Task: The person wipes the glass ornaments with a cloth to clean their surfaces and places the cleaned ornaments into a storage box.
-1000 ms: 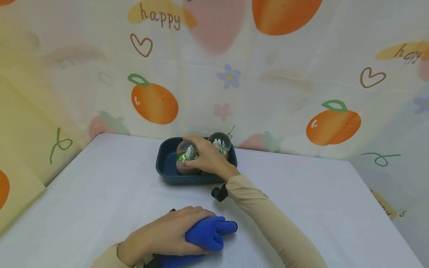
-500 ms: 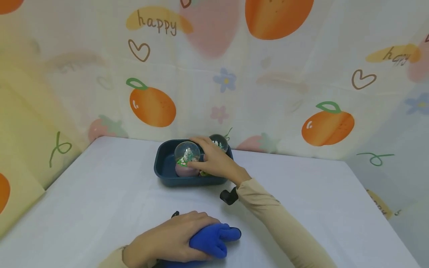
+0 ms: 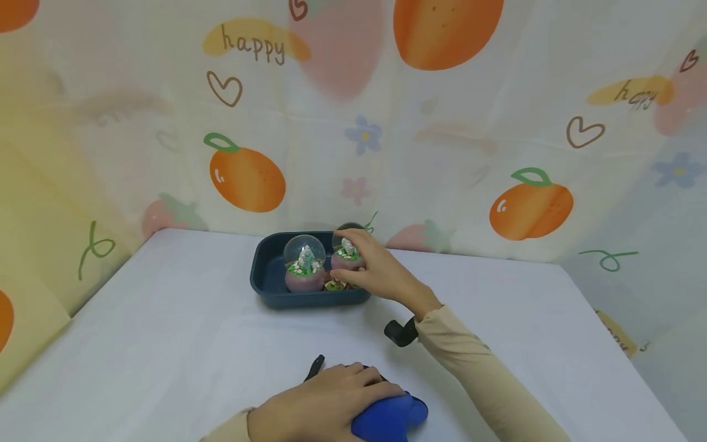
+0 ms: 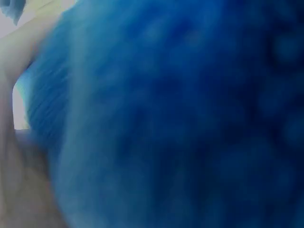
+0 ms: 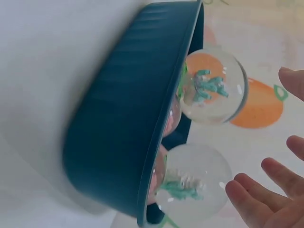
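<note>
In the head view, my left hand [image 3: 320,402] grips a bunched blue cloth [image 3: 383,420] on the table; blue fabric [image 4: 156,114] fills most of the left wrist view. My right hand [image 3: 381,270] hovers over the right side of a dark blue tray [image 3: 309,301], its fingers spread beside a snow globe [image 3: 347,252] with a pink base. Another snow globe [image 3: 305,265] stands upright in the middle of the tray. In the right wrist view, my fingers [image 5: 247,199] are spread; a fingertip overlaps the lower globe's [image 5: 194,178] edge, and I cannot tell whether it touches.
Small red and green pieces [image 3: 334,284] lie in the tray at its front. A white cloth covers the table [image 3: 193,344], and a fruit-print curtain [image 3: 320,141] hangs behind it. A black wrist camera [image 3: 400,333] juts from under my right wrist.
My right hand has left the middle snow globe and shifted right to beside the other one. The left hand with the blue cloth sits lower and further right in view.
</note>
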Available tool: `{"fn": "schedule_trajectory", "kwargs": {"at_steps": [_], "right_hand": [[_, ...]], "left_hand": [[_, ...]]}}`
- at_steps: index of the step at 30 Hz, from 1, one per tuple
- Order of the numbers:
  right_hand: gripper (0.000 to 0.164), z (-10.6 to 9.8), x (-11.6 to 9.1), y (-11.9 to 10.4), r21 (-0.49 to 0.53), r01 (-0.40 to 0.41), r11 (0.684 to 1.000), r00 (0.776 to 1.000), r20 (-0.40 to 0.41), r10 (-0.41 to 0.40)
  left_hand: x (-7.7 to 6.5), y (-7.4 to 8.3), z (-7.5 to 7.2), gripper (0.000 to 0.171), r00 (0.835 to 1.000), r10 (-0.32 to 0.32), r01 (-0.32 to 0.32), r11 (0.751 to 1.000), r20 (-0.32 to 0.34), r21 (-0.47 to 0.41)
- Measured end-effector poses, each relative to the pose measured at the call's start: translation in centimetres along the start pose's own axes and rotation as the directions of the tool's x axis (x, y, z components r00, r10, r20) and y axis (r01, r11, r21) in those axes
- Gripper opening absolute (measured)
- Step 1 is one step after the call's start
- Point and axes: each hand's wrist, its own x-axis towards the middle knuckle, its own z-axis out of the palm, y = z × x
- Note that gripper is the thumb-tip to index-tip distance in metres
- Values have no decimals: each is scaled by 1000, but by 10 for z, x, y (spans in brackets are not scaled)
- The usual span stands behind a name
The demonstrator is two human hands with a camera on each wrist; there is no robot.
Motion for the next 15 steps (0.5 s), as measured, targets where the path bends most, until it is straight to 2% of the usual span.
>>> {"fn": "schedule_trajectory", "kwargs": {"at_steps": [4,7,9,12,15], "right_hand": [[74,-7,-8,3,-34,-27,999,999,-30,26],[73,-15,-16,8,-72,-48,996,997,-65,43],[73,-21,-21,13,-86,-60,995,995,-85,52],[72,-26,-26,23,-97,-87,991,990,-118,75],[74,-28,-31,34,-115,-131,985,981,-159,112]], "left_hand": [[-6,-2,-4,75,1000,-28,29,999,7,-39],[-12,-4,-14,71,997,-76,73,993,-20,-93],[-16,-6,-21,70,992,-113,107,990,-62,-92],[-20,-11,-34,68,972,-187,173,979,-141,-104],[-21,-21,-46,65,936,-227,212,974,-271,-82]]}}
